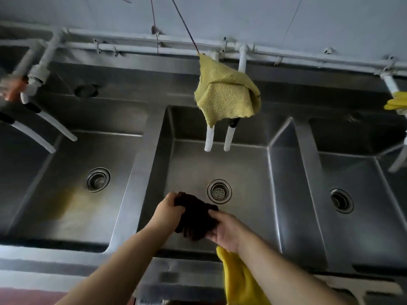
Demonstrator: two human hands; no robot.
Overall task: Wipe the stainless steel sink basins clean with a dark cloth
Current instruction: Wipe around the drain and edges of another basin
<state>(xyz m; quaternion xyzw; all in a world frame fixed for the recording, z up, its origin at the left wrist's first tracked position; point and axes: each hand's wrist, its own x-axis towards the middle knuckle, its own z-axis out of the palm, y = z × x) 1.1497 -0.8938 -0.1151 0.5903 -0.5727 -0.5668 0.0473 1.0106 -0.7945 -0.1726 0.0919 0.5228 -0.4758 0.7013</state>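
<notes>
hands are both gripping the dark cloth [195, 217] above the middle basin [242, 168], just near of its drain [219, 191]: the left hand [168, 209] is curling round the far end, the right hand [222, 228] is pinching the near end. they are probably bunching or wringing it before wiping. doing this well is likely meaning folding it into a flat pad, then working from the walls down toward the drain. the left basin [72, 205] is showing a yellowish stain that is probably needing firmer rubbing. the cloth's folds are too dark to make out, a yellow cloth [224, 95] is hiding the taps, a yellow glove [237, 280] is lying partly under the right arm, and the right basin [361, 194] is running off the edge.
</notes>
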